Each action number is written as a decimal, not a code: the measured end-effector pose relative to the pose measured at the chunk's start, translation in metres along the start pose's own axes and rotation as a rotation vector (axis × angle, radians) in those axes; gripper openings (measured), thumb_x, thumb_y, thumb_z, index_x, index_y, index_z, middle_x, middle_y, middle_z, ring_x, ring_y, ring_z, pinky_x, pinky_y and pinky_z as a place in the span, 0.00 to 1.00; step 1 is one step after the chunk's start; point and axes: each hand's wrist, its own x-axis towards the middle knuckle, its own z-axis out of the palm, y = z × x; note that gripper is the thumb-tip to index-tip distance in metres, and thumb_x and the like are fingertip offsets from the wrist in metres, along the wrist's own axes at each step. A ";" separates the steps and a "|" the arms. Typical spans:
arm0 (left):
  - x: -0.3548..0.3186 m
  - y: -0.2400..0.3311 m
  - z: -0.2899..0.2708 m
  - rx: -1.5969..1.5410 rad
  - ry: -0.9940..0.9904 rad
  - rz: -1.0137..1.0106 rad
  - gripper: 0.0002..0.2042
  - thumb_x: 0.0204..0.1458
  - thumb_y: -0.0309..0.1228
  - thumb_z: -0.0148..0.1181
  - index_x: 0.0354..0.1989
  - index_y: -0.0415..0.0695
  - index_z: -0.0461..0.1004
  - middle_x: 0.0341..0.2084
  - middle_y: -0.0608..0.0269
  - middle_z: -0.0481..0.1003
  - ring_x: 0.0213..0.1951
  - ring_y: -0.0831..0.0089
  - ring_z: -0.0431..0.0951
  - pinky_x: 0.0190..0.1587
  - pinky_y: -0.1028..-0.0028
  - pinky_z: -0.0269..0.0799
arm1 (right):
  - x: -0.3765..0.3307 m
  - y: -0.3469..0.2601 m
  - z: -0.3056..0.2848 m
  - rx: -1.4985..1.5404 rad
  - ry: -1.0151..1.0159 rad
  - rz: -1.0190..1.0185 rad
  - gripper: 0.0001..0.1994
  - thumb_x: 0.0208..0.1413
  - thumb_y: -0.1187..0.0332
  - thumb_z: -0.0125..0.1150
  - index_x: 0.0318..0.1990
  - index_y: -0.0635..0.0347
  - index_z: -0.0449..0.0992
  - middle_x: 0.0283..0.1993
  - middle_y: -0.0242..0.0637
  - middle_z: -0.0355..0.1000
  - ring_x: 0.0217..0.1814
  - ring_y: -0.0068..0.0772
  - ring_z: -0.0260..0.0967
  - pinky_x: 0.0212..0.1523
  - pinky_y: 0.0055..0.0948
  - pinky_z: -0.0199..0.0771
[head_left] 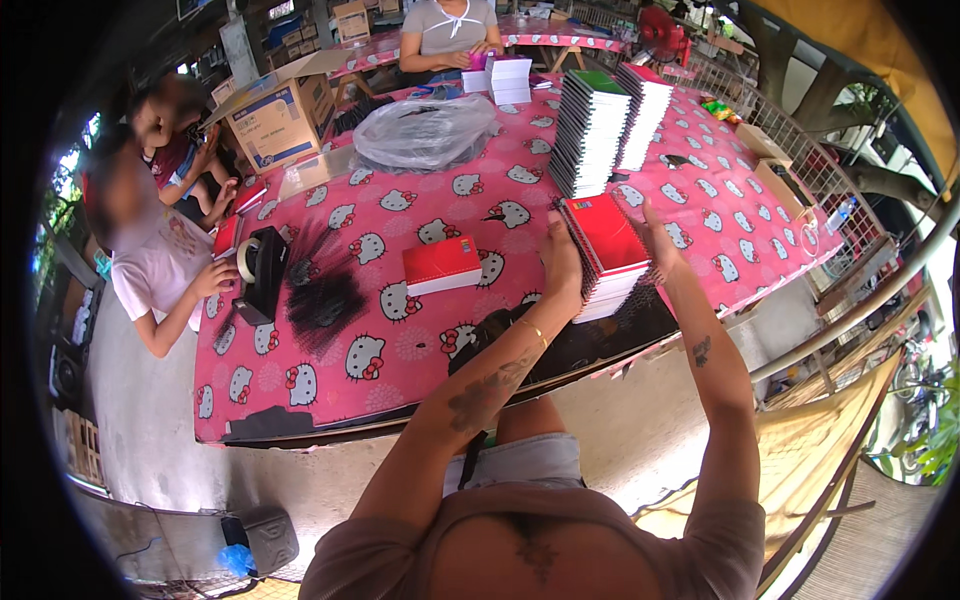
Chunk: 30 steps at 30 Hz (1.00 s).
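In a semi-open workshop, spiral-bound notebooks (588, 135) are stacked on a cat-print tablecloth (400, 335) shared with a tape dispenser (262, 285) and a cardboard carton (275, 125); the concrete floor (160, 430) is bordered by a metal fence (828, 178), overhung by a yellow tarpaulin (905, 65).

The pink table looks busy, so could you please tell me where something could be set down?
Bare cover shows between the clear plastic bag and small red notebook stack, and right of the tall notebook stacks. Crowded: around the tape dispenser and black wiry heap, and where the left hand and right hand hold notebooks.
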 end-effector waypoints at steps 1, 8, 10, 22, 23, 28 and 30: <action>0.000 -0.001 -0.007 -0.149 -0.112 -0.064 0.35 0.67 0.58 0.32 0.64 0.35 0.62 0.58 0.47 0.71 0.57 0.60 0.74 0.60 0.63 0.68 | -0.007 0.007 -0.007 0.045 -0.006 0.023 0.42 0.63 0.32 0.37 0.69 0.61 0.60 0.71 0.45 0.61 0.70 0.41 0.62 0.69 0.43 0.61; 0.028 -0.055 -0.035 -0.186 -0.001 -0.023 0.36 0.67 0.58 0.32 0.64 0.34 0.61 0.59 0.46 0.69 0.59 0.59 0.72 0.61 0.64 0.66 | -0.006 0.057 0.015 0.277 0.353 0.076 0.29 0.67 0.51 0.36 0.71 0.51 0.60 0.74 0.35 0.58 0.76 0.41 0.52 0.74 0.45 0.50; 0.037 -0.061 -0.030 -0.101 0.090 0.002 0.37 0.66 0.58 0.33 0.64 0.33 0.61 0.60 0.44 0.68 0.59 0.57 0.71 0.61 0.63 0.65 | -0.001 0.050 0.004 0.296 0.350 0.075 0.28 0.67 0.51 0.37 0.70 0.52 0.60 0.73 0.36 0.58 0.75 0.41 0.53 0.74 0.46 0.51; 0.046 -0.074 -0.014 0.188 0.400 0.127 0.42 0.63 0.62 0.33 0.62 0.26 0.60 0.63 0.34 0.61 0.65 0.45 0.62 0.65 0.56 0.57 | 0.041 0.051 -0.064 0.262 0.162 0.106 0.27 0.67 0.51 0.41 0.68 0.54 0.64 0.70 0.38 0.64 0.70 0.41 0.61 0.70 0.46 0.59; 0.046 -0.074 -0.009 0.206 0.429 0.133 0.43 0.63 0.63 0.33 0.63 0.26 0.59 0.64 0.33 0.60 0.66 0.45 0.60 0.66 0.55 0.56 | 0.046 0.050 -0.071 0.254 0.148 0.111 0.27 0.67 0.51 0.42 0.67 0.54 0.64 0.69 0.38 0.64 0.70 0.41 0.61 0.70 0.46 0.60; 0.050 -0.071 -0.004 0.216 0.504 0.130 0.42 0.63 0.62 0.33 0.64 0.27 0.58 0.66 0.35 0.58 0.67 0.45 0.58 0.67 0.55 0.55 | 0.080 0.049 -0.084 0.215 0.044 0.143 0.26 0.67 0.51 0.44 0.66 0.55 0.66 0.68 0.39 0.66 0.67 0.41 0.64 0.68 0.46 0.63; 0.052 -0.062 -0.010 0.162 0.473 0.149 0.40 0.64 0.60 0.36 0.65 0.28 0.58 0.65 0.36 0.60 0.67 0.45 0.60 0.67 0.56 0.55 | 0.087 0.043 -0.084 0.180 0.011 0.139 0.26 0.67 0.52 0.44 0.66 0.55 0.66 0.67 0.39 0.67 0.67 0.41 0.66 0.67 0.46 0.64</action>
